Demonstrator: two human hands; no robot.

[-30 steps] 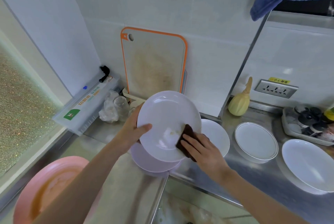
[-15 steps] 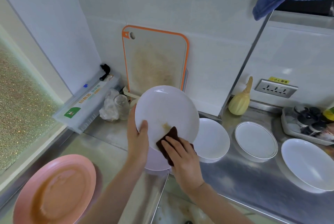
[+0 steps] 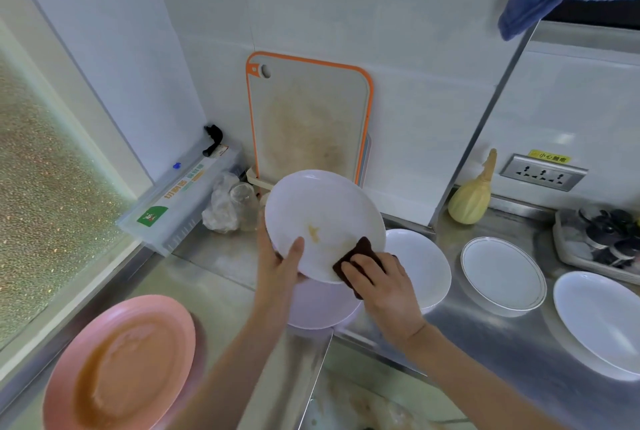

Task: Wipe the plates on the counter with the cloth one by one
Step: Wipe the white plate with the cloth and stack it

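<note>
Above the bench, the left hand grips a tilted white plate by its lower-left rim; the right hand presses a brown cloth on the plate's lower-right edge.

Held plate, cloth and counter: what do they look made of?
Held plate: glossy white, ceramic or melamine; soft sheen, which one is unclear. Cloth: dark brown, matte, apparently fibrous fabric or scouring pad. Counter: brushed stainless steel; grey, blurred plate reflections.

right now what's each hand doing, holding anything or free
Left hand: grips the rim of the white plate, holding it tilted.
Right hand: presses the dark cloth against the plate's lower edge, fingers fairly straight on top of it.
</note>
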